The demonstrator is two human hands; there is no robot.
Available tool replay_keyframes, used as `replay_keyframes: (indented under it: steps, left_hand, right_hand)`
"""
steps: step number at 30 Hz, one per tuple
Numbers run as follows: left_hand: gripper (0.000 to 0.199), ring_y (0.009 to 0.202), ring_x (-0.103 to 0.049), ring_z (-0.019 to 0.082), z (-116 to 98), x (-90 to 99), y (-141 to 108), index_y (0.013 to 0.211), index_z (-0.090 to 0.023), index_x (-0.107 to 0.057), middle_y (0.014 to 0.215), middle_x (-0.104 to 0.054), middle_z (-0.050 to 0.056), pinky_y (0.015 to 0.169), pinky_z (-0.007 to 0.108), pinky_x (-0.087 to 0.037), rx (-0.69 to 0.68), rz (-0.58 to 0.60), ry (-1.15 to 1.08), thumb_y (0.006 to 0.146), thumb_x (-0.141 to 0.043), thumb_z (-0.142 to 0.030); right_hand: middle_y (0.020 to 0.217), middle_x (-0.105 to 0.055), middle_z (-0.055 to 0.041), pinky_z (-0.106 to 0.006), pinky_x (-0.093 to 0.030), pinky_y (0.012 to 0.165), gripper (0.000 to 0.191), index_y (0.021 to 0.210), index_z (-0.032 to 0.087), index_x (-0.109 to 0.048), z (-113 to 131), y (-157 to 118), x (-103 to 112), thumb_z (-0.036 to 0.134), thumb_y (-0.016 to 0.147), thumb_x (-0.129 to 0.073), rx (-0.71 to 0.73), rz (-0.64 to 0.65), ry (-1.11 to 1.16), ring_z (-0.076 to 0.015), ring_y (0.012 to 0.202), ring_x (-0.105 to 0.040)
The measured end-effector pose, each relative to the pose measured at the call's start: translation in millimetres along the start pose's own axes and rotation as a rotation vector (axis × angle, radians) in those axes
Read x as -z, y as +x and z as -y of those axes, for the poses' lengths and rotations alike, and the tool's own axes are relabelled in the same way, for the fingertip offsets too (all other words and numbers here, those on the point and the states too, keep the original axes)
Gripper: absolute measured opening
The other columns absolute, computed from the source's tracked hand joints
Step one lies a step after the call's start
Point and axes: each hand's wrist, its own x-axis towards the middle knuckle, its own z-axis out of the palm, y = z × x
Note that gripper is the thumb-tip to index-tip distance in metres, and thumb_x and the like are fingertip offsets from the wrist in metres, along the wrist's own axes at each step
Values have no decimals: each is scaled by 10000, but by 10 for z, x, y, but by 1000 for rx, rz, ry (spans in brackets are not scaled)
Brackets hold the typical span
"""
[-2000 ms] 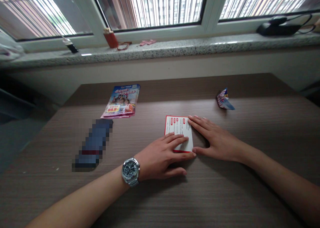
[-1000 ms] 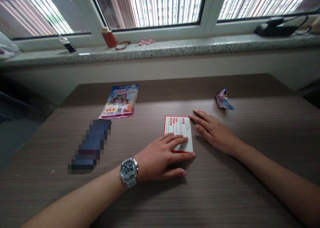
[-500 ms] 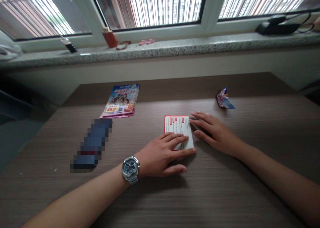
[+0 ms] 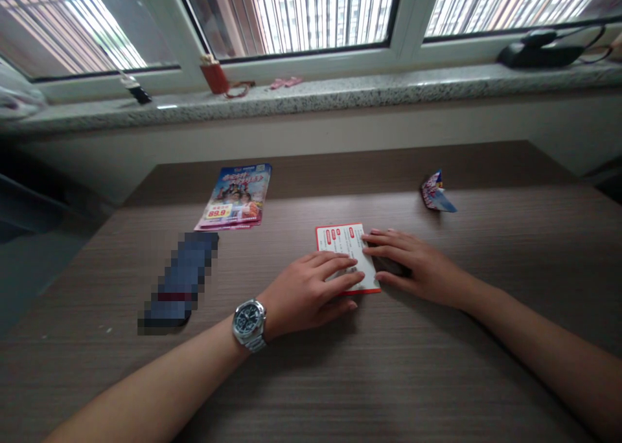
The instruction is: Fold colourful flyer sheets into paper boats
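Note:
A folded paper flyer (image 4: 346, 239), white with red labels and a thin red border, lies in the middle of the table. My left hand (image 4: 311, 291), with a metal watch (image 4: 249, 324) on its wrist, rests its outstretched fingers over the lower left of the paper and hides that part. My right hand (image 4: 413, 265) is at the paper's right edge, its fingertips touching it and the fingers apart. Neither hand grips anything.
A stack of colourful flyers (image 4: 236, 197) lies at the back left. Nearer me is a blurred dark blue object (image 4: 182, 281). A folded paper piece (image 4: 436, 192) stands at the back right. Behind the brown table (image 4: 340, 177) runs a stone windowsill (image 4: 359, 90) holding small items.
The paper has shifted and turned slightly, and its lower red border now shows. My left fingers have drawn back a little to the left; my right fingers have moved slightly left and nearer me.

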Motion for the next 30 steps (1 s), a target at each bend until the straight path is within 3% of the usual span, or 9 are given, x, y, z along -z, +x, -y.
replay_keyframes:
  steps: [8,17,24,27,30]
  left_hand:
    - [343,1247,-597,278,73,22,7,1190,-199,-623,1370,-606,118,1032,442,-522,84,6,-4,933,-638,-426]
    - [246,1209,-633,249,43,37,25,1147,-175,-632,1312,-654,110,1003,401,-553,88,-41,-27,981,-559,-341]
    - [253,1209,-633,238,58,39,16,1156,-184,-627,1318,-652,102,1001,390,-547,112,-36,-57,994,-539,-357]
    - [397,1216,-628,264,61,55,12,1182,-190,-625,1334,-641,113,1000,415,-545,98,-22,-63,933,-617,-500]
    - [365,1223,-626,261,76,53,9,1175,-206,-634,1344,-639,98,1003,411,-541,90,-19,-64,925,-638,-471]
  right_hand:
    - [1507,-534,-98,-582,-360,1161,457,1397,283,-562,-14,-9,-7,354,949,-617,2,26,-12,-297,1420,-452]
    - [1514,-526,-96,-576,-384,1147,586,1416,300,-549,8,-41,22,428,870,-720,59,33,-25,-316,1409,-462]
    - [1332,-685,-60,-447,-500,1079,296,1246,287,-676,84,-20,30,275,956,-621,160,13,49,-238,1244,-631]
    - [1215,-743,-44,-415,-529,1046,256,1201,278,-699,107,-12,30,244,977,-582,156,-2,91,-222,1184,-670]
    - [1176,-756,-41,-405,-542,1023,237,1169,273,-706,113,-15,39,233,988,-558,140,-11,115,-220,1166,-679]
